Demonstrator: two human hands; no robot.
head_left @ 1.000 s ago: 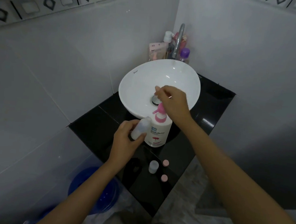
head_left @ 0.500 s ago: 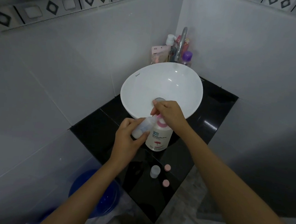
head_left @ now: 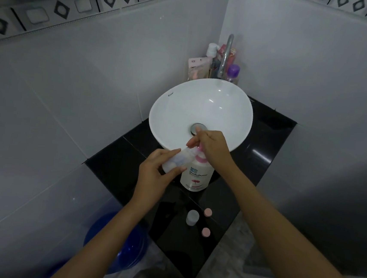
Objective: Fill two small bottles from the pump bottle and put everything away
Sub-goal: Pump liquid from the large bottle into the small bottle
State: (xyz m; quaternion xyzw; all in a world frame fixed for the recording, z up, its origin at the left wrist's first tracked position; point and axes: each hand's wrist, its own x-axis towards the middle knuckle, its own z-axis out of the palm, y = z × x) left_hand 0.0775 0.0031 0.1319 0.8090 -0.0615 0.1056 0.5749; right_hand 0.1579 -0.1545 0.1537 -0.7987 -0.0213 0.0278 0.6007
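Since a second ago my right hand [head_left: 212, 150] has come down onto the pink pump head of the pump bottle [head_left: 195, 176], and my left hand [head_left: 154, 176] has tipped the small bottle [head_left: 176, 160] up so its mouth sits right at the nozzle. Before, the pump head stood clear and taller; now it's mostly hidden under the right hand's fingers, so I judge a press is under way. Can't see liquid moving.

Left hand is clenched around the small bottle, held tilted, just left of the pump bottle and touching it or nearly so. Right hand presses down on the pump top, fingers curled over it.

The pump bottle stands on the black tabletop [head_left: 255, 150], at the near edge of the white basin [head_left: 176, 106]. Second small bottle [head_left: 192, 217] stands open nearer me, with two pink caps [head_left: 208, 212] [head_left: 206, 231] beside it. So I'd say filling number one; second bottle, capping and tidying not yet done.

Writing: pump bottle label reads "Shokubutsu"; smaller print too small to read. Basin rim logo looks like "Kosso", unsure. Pink packet [head_left: 198, 69] behind the basin shows "EMPT…", cut off.
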